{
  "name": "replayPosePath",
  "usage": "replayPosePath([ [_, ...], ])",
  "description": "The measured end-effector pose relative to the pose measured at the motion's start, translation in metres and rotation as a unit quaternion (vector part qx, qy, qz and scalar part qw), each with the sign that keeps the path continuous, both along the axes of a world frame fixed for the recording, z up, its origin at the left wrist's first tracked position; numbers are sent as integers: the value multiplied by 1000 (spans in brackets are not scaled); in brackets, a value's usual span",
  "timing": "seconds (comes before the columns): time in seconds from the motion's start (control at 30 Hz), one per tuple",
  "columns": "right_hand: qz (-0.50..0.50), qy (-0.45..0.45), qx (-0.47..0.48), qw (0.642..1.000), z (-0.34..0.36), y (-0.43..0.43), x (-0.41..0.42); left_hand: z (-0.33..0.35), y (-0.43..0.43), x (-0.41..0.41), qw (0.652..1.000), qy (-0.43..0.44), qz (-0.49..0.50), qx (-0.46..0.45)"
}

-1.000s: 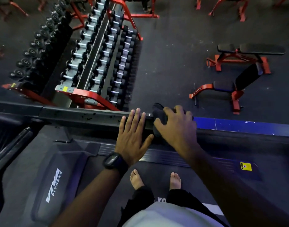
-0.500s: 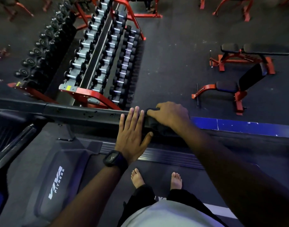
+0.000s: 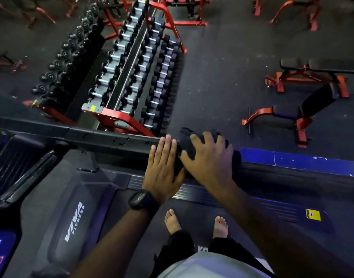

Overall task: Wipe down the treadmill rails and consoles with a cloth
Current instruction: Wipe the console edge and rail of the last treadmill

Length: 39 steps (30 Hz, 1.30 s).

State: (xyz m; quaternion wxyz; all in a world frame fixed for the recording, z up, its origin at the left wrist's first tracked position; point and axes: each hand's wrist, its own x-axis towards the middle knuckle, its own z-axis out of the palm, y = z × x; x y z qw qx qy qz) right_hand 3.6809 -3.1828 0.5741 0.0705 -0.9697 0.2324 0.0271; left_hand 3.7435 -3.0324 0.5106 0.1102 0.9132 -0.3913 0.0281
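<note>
A black treadmill side rail [image 3: 112, 140] runs across the view from left to right. My left hand [image 3: 162, 167] lies flat on the rail with fingers together and extended, a black watch on the wrist. Just to its right, my right hand [image 3: 209, 159] presses a dark cloth [image 3: 187, 140] onto the rail, fingers spread over it. Part of the cloth pokes out beyond the fingertips. The treadmill console [image 3: 3, 249] shows at the lower left edge, lit blue.
The motor cover marked VIVA FITNESS [image 3: 73, 221] lies lower left, my bare feet [image 3: 196, 222] on the belt. Beyond the rail stand a red dumbbell rack [image 3: 132, 77] and red benches [image 3: 298, 97] on dark floor. A blue strip [image 3: 292, 161] borders the treadmill.
My right hand drew back toward me and to the right along the rail with the cloth, its fingers spreading wider. My left hand stayed flat in the same place.
</note>
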Motion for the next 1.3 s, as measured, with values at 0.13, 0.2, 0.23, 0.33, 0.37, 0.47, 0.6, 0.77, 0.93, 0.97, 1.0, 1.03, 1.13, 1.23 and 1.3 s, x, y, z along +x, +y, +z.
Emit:
replayPosePath([
  [0.13, 4, 77, 135, 988, 8, -25, 41, 0, 1, 5, 1000, -6, 2, -7],
  [0.2, -24, 113, 179, 977, 6, -29, 55, 0, 3, 4, 1000, 0, 3, -17],
  [0.23, -27, 97, 152, 983, 5, -24, 50, 0, 3, 4, 1000, 2, 4, -21],
  [0.33, -3, 7, 6, 1000, -1, 7, 12, -1, 8, 7, 1000, 0, 9, -17],
  [0.37, 12, -6, -7, 1000, -2, 9, 9, -1, 10, 9, 1000, -2, 12, -11],
  [0.47, 0, 52, 115, 992, 5, -14, 46, -2, 14, 10, 1000, -4, 13, -4],
  [0.6, -6, 44, 100, 994, 1, -11, 50, 0, 18, 12, 999, 4, 14, -28],
  [0.77, 18, 18, 88, 996, 5, -4, 45, 3, 19, 25, 999, -10, 31, -13],
  [0.93, -5, 32, 76, 997, -1, 3, 54, 5, 27, 35, 999, -30, 26, 25],
  [0.97, 2, 1, 28, 1000, -4, 15, 42, 5, 28, 38, 999, -30, 25, 26],
  [1.0, 8, -18, 2, 1000, -3, 23, 31, 5, 29, 40, 999, -31, 24, 27],
  [1.03, 19, -22, -6, 1000, -2, 25, 29, 5, 29, 42, 999, -31, 24, 27],
  [1.13, 9, 77, 132, 988, 8, 3, 65, 5, 28, 44, 999, -30, 24, 16],
  [1.23, -10, 131, 207, 969, 8, -10, 86, 6, 27, 43, 999, -22, 26, 10],
  [1.3, -8, 53, 109, 993, 1, 5, 67, 5, 28, 43, 999, -22, 23, 9],
])
